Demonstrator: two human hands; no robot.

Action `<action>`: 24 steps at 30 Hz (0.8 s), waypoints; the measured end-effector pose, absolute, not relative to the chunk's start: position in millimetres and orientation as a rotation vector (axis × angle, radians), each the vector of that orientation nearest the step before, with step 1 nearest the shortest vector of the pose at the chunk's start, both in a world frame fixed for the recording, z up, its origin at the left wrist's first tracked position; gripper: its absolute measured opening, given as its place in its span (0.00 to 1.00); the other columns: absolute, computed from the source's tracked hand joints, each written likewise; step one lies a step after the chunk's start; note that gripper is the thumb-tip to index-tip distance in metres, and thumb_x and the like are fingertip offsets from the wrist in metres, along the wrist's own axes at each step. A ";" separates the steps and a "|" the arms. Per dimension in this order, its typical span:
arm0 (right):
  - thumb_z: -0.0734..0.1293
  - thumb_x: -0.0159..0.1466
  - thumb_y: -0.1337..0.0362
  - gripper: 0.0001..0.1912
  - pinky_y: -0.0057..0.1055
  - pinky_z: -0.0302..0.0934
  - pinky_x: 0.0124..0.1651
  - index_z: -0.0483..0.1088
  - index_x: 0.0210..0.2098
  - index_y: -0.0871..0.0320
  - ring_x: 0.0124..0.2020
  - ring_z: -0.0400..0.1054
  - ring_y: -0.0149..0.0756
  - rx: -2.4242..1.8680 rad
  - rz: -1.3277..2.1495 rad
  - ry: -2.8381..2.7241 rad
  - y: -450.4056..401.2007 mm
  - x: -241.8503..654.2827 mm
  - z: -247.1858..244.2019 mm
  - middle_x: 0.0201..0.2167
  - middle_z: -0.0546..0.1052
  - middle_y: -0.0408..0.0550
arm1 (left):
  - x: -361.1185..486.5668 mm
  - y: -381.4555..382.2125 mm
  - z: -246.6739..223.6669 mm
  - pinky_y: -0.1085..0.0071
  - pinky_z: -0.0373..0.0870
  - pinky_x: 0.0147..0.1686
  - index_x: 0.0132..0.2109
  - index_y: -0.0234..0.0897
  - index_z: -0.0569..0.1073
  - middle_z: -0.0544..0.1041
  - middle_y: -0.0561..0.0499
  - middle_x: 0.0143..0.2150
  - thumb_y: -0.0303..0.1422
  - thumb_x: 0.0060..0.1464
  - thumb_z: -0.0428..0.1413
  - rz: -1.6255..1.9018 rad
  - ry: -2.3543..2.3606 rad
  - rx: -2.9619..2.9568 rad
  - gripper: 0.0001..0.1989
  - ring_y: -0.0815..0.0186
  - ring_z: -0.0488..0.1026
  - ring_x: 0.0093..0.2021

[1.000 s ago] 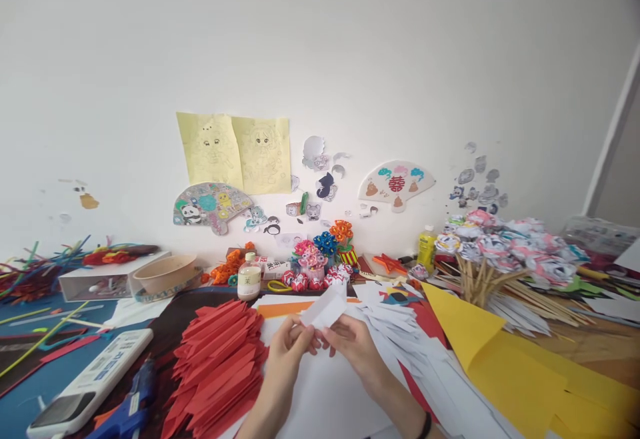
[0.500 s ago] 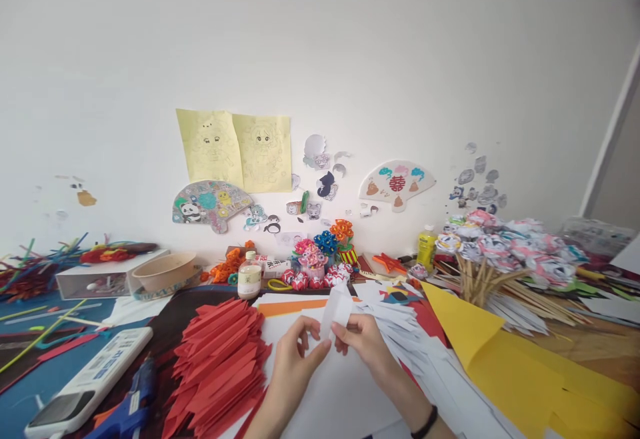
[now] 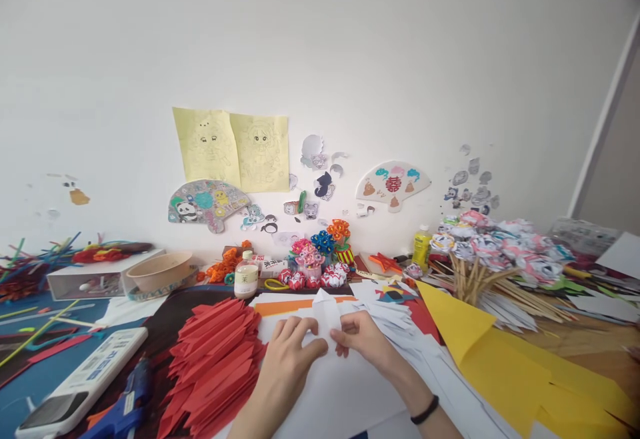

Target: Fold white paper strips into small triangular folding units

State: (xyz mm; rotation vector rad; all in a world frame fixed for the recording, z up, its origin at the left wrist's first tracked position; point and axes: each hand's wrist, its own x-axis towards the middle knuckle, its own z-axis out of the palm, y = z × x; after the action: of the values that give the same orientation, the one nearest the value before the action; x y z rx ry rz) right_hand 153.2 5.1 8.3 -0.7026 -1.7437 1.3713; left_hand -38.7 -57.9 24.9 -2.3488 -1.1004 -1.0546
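The folded paper [image 3: 326,309], a small white piece with a pointed top, stands upright above the far part of the white sheet [image 3: 345,392], between the two hands. The right hand [image 3: 365,339] has its grip on the paper's right edge, thumb against bent fingers; the left hand [image 3: 290,359] has its thumb at the lower left edge, its other fingers curled beside it, and I cannot tell whether that grip pinches. The step in hand looks like shaping or creasing the paper; any further fold would seem to call for a steady right pinch and the left thumb pressing along the crease. Red strips [image 3: 210,366] are heaped just left of the sheet, and white strips [image 3: 395,319] spread along its right, so the elbows have little room sideways. Beyond the sheet's far end, a bottle [image 3: 246,279] and pink flowers [image 3: 307,256] line the back of the table [image 3: 565,342]; room to move lies mainly upward over the sheet. Farther right of it lies yellow paper [image 3: 530,366]; farther left, a glue gun [image 3: 123,399]. The table's near edge is out of view.
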 end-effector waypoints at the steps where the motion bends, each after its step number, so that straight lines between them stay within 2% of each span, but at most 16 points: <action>1: 0.70 0.55 0.51 0.20 0.28 0.61 0.28 0.75 0.29 0.66 0.23 0.67 0.33 -0.694 1.363 -1.746 4.6 153.2 9.3 0.21 0.75 0.49 | -38.1 -58.0 25.9 0.67 0.54 0.35 0.34 0.41 0.73 0.71 0.50 0.40 0.28 0.60 0.50 -1.068 -1.164 -2.370 0.09 0.63 0.63 0.38; 5: 0.71 0.56 0.54 0.17 0.30 0.63 0.32 0.75 0.30 0.65 0.26 0.69 0.34 -0.668 1.363 -1.747 -0.2 152.1 13.9 0.24 0.76 0.50 | -34.5 -57.5 26.5 0.67 0.57 0.36 0.35 0.41 0.73 0.71 0.50 0.38 0.30 0.59 0.52 -1.195 -1.379 -2.423 0.06 0.61 0.64 0.38; 8: 0.71 0.56 0.56 0.16 0.30 0.63 0.32 0.76 0.31 0.65 0.26 0.69 0.34 -0.650 1.375 -1.728 -4.7 149.1 16.5 0.24 0.76 0.50 | -31.3 -56.2 24.3 0.66 0.61 0.39 0.38 0.43 0.73 0.70 0.50 0.39 0.32 0.57 0.53 -1.426 -1.487 -2.443 0.04 0.61 0.65 0.40; 10: 0.71 0.56 0.56 0.15 0.30 0.63 0.32 0.76 0.32 0.65 0.26 0.69 0.34 -0.630 1.388 -1.705 -6.9 146.3 17.6 0.25 0.76 0.50 | -29.8 -54.1 21.9 0.68 0.62 0.39 0.45 0.43 0.71 0.70 0.49 0.41 0.33 0.55 0.56 -1.648 -1.573 -2.393 0.09 0.62 0.66 0.40; 12: 0.71 0.55 0.57 0.15 0.30 0.63 0.32 0.77 0.33 0.65 0.27 0.70 0.35 -0.611 1.397 -1.684 -8.3 143.0 18.1 0.25 0.77 0.51 | -28.9 -50.8 18.3 0.70 0.63 0.35 0.47 0.40 0.69 0.71 0.50 0.39 0.34 0.52 0.57 -1.851 -1.686 -2.296 0.14 0.63 0.66 0.35; 15: 0.72 0.55 0.56 0.16 0.30 0.64 0.31 0.77 0.33 0.65 0.27 0.70 0.35 -0.603 1.386 -1.663 -9.9 137.9 17.0 0.25 0.77 0.52 | -27.8 -45.2 11.6 0.74 0.59 0.27 0.38 0.36 0.72 0.71 0.52 0.28 0.41 0.52 0.56 -1.999 -1.814 -2.370 0.12 0.66 0.65 0.27; 18: 0.72 0.54 0.56 0.16 0.29 0.64 0.30 0.77 0.32 0.65 0.27 0.70 0.35 -0.605 1.391 -1.647 -11.7 133.3 14.4 0.25 0.77 0.52 | -26.2 -42.1 7.3 0.75 0.55 0.23 0.31 0.34 0.72 0.69 0.54 0.20 0.44 0.52 0.55 -2.134 -1.861 -2.451 0.16 0.69 0.63 0.22; 21: 0.73 0.52 0.55 0.17 0.29 0.64 0.30 0.77 0.33 0.65 0.27 0.71 0.36 -0.620 1.422 -1.624 -12.6 131.1 12.8 0.25 0.77 0.53 | -26.2 -42.7 9.1 0.76 0.56 0.24 0.31 0.33 0.72 0.70 0.54 0.20 0.44 0.52 0.55 -2.188 -1.849 -2.423 0.16 0.70 0.63 0.22; 24: 0.73 0.53 0.55 0.17 0.29 0.64 0.30 0.77 0.32 0.65 0.27 0.71 0.36 -0.634 1.434 -1.616 -11.9 132.3 13.4 0.25 0.78 0.53 | -29.2 -44.4 14.7 0.76 0.55 0.25 0.32 0.33 0.73 0.69 0.54 0.20 0.43 0.53 0.55 -2.032 -1.859 -2.478 0.15 0.70 0.61 0.23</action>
State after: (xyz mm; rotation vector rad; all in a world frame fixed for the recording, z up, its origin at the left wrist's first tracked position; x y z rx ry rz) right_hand 132.3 -11.9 13.4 -0.6340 -1.6163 1.4342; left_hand -29.2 -44.4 14.7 -2.4782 -1.8593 -2.0324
